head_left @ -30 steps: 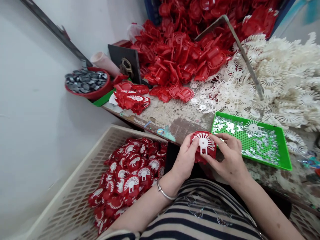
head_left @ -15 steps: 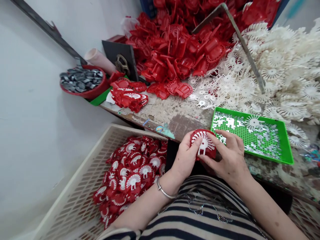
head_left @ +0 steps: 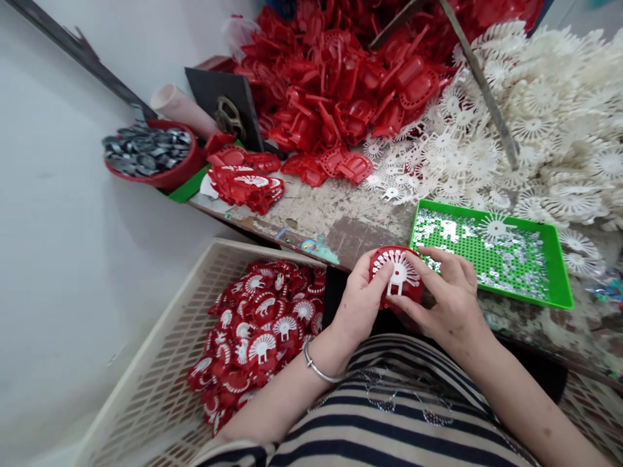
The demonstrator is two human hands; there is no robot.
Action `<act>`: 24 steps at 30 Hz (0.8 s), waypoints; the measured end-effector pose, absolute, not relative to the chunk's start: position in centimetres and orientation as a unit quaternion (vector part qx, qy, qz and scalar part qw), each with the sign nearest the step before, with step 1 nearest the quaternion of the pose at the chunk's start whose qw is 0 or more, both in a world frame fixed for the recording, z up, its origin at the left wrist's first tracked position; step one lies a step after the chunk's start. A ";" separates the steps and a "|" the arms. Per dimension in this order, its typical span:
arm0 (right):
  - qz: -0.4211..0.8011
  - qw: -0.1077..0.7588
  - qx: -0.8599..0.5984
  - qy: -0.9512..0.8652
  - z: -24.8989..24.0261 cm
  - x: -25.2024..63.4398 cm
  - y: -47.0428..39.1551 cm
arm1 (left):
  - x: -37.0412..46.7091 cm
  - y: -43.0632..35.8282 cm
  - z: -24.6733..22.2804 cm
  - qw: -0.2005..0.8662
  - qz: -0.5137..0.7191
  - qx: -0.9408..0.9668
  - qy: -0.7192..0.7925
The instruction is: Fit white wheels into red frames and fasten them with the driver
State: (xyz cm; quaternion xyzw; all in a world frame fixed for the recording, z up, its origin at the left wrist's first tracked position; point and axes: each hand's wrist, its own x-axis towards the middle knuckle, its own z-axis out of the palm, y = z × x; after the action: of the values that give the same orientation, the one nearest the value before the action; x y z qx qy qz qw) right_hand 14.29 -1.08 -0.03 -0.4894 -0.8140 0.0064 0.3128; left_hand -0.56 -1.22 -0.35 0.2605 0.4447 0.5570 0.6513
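Close to the table's front edge, my left hand (head_left: 361, 292) is closed around the left side of a red plastic part (head_left: 413, 293), its thumb lying on top. A white fan-shaped spoked piece (head_left: 398, 274) sits on the part's face, spokes upward and two legs downward. Against the right side, my right hand (head_left: 450, 292) has its index finger on the spokes and its thumb at the lower edge; the other fingers reach toward a green tray (head_left: 562, 269). Small shiny metal pieces (head_left: 516, 275) and one white spoked piece (head_left: 496, 227) lie in that tray.
Red plastic parts (head_left: 321, 97) are heaped at the back, white spoked pieces (head_left: 545, 117) at the right. A cream crate (head_left: 146, 376) of assembled red-and-white parts (head_left: 263, 350) stands at the left. A red bowl (head_left: 160, 180) holds dark metal pieces. A metal bar (head_left: 481, 78) crosses the heaps.
The view has tilted slightly, so the table's contents appear a little higher. Both hands keep their hold on the red plastic part, with little visible movement.
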 end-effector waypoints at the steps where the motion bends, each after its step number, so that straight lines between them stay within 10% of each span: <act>1: 0.007 0.315 -0.487 -0.815 0.0 14.3 -1.1 | -0.6 -1.2 -0.4 0.652 0.556 0.261 0.444; 24: 0.048 0.280 -0.492 -0.823 0.0 14.7 -1.8 | -0.7 -1.4 -0.6 0.631 0.543 0.285 0.476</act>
State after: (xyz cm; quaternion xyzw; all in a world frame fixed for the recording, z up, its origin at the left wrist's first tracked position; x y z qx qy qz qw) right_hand 14.71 -1.80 0.04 -0.4924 -0.8228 0.0478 0.2799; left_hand -0.69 -1.38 -0.57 0.2852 0.4758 0.5425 0.6308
